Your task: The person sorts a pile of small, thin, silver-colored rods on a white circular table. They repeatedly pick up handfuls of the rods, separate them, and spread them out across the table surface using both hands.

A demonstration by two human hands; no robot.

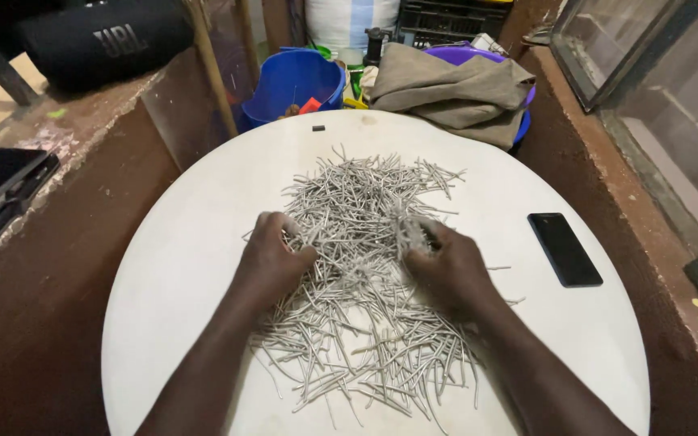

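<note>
Sticks: a loose heap of thin grey sticks [357,242] lies across the middle of the round white table [187,242], spreading from its far half down to the near rim; stray ones trail off to the right.
Left hand: the left hand [272,258] rests knuckles-up on the left flank of the heap, fingers curled narrow into the sticks; whether it grips any cannot be told.
Right hand: the right hand [446,270] sits on the right flank, fingers closed around a small bunch of sticks [414,234] that stands up out of its grip, blurred.
Between the hands: a band of heaped sticks, the hands near but apart.
Phone: a dark phone [565,249] lies flat on the table right of the heap, well apart from the right hand, near the right rim.
Open table: bare white surface left of the heap out to the rim, and a bare strip at the far edge with a small dark piece [317,127].
Beyond the far edge: a blue bucket [292,81] and a folded grey-brown cloth [454,89] over a purple tub [462,53].
Left side: a brown ledge with a black speaker [98,36].
</note>
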